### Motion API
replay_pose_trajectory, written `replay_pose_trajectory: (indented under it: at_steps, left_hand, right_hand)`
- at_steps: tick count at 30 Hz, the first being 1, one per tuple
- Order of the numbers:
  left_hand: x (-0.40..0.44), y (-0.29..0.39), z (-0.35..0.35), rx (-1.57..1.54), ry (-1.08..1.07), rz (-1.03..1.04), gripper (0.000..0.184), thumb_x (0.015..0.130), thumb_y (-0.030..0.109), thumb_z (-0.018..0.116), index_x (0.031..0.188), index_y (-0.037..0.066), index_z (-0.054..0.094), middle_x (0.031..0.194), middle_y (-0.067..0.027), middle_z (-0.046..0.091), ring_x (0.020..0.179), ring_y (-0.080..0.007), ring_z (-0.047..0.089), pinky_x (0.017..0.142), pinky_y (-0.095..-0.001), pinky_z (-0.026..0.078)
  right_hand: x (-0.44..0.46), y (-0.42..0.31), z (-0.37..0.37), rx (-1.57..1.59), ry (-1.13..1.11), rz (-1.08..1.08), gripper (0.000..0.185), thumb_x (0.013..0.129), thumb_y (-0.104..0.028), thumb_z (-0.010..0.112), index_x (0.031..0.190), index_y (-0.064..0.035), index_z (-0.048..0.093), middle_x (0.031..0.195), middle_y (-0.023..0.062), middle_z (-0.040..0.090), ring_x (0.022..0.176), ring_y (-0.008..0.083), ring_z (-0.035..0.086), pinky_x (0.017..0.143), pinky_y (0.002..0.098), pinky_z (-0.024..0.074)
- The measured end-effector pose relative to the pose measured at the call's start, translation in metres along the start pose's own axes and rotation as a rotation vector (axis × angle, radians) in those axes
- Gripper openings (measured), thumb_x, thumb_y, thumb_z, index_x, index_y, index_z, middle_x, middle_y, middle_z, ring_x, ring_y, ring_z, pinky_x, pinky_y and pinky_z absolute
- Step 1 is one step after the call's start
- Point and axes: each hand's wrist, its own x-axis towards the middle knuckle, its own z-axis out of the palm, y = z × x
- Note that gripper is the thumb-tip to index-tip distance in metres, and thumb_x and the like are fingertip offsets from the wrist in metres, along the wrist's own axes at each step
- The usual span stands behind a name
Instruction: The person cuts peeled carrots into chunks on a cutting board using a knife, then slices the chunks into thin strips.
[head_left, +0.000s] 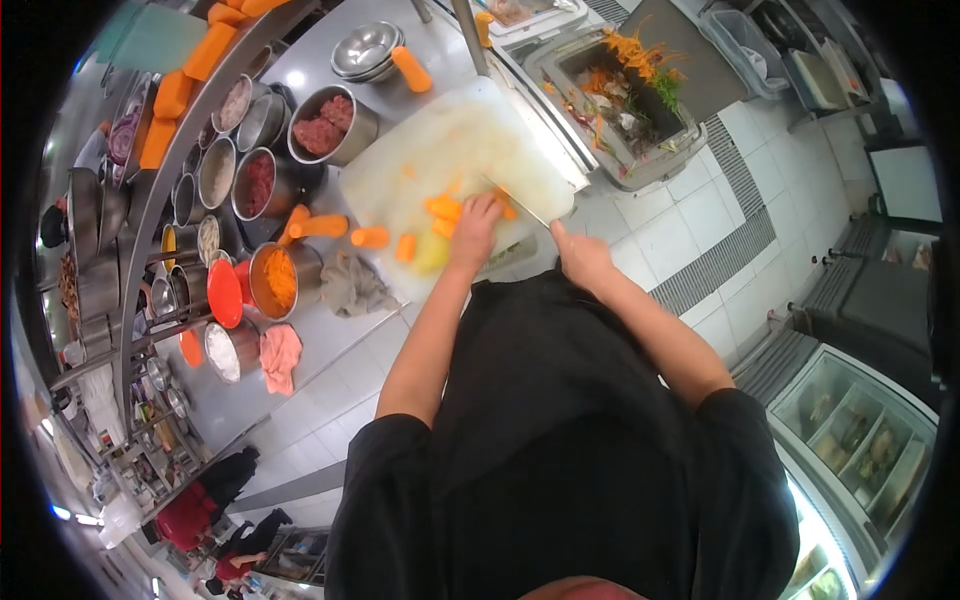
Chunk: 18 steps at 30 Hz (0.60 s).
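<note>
My right hand [585,260] is closed round the handle of a knife [518,201], its blade lying across the right part of a white cutting board [500,130]. Close beside the blade, the curled fingers of my left hand [477,230] press on a carrot [506,206], mostly hidden under them. Cut carrot chunks [442,208] lie against those fingers. More short pieces sit to the left, one on the board [405,247] and another at its edge [370,238]. A yellow-green item [430,254], kind unclear, is below my left hand.
Left of the board are peeled carrots [320,226], a grey cloth [355,285], a pot of shredded orange food [280,278] and a pot of raw meat [325,128]. Steel bowls [368,50] stand behind. A bin of peelings [625,165] is at right. Other people [190,515] are at lower left.
</note>
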Motion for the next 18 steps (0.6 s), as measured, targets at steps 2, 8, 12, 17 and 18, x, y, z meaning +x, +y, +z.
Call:
replay_pose_trajectory:
  at_steps: [2,8,12,17,18]
  left_hand:
    - [0.005,-0.001,-0.001,0.028,-0.012,0.000,0.036,0.078,-0.008,0.056,0.111,0.003,0.066,0.124,-0.0134,0.063,0.119,-0.0373,0.057,0.100,-0.0449,0.052]
    - [0.009,0.005,-0.004,-0.031,0.011,-0.007,0.033,0.081,-0.007,0.058,0.111,0.003,0.067,0.125,-0.0121,0.064,0.119,-0.0366,0.057,0.102,-0.0446,0.049]
    - [0.005,-0.001,-0.001,-0.019,0.016,-0.016,0.033,0.080,-0.007,0.058,0.111,0.003,0.067,0.125,-0.0121,0.064,0.119,-0.0362,0.058,0.101,-0.0445,0.050]
    - [0.010,0.006,-0.006,-0.011,0.051,0.015,0.033,0.079,-0.006,0.058,0.109,0.004,0.067,0.122,-0.0124,0.064,0.115,-0.0347,0.060,0.096,-0.0429,0.053]
    - [0.010,0.002,-0.003,-0.008,0.058,0.019,0.033,0.079,-0.006,0.058,0.109,0.004,0.067,0.122,-0.0124,0.064,0.115,-0.0347,0.060,0.096,-0.0429,0.053]
  right_hand:
    - [0.002,-0.002,-0.014,-0.011,0.004,-0.014,0.033,0.089,-0.002,0.057,0.120,-0.0051,0.046,0.084,0.0193,0.073,0.076,0.0415,0.072,0.064,0.0541,0.0543]
    - [-0.005,-0.003,0.005,-0.002,0.046,-0.037,0.033,0.089,-0.003,0.058,0.120,-0.0044,0.046,0.079,0.0189,0.072,0.073,0.0411,0.071,0.064,0.0546,0.0538]
    - [-0.003,-0.007,-0.015,-0.010,0.049,-0.083,0.033,0.090,-0.004,0.058,0.121,-0.0040,0.046,0.078,0.0187,0.071,0.072,0.0411,0.071,0.064,0.0546,0.0537]
    - [-0.008,0.000,0.008,0.006,0.038,-0.063,0.035,0.089,-0.004,0.058,0.122,-0.0033,0.046,0.079,0.0195,0.071,0.073,0.0426,0.071,0.064,0.0539,0.0541]
    - [0.000,0.001,0.008,0.020,0.049,-0.059,0.035,0.089,-0.004,0.058,0.123,-0.0027,0.046,0.080,0.0195,0.071,0.075,0.0428,0.071,0.065,0.0535,0.0544]
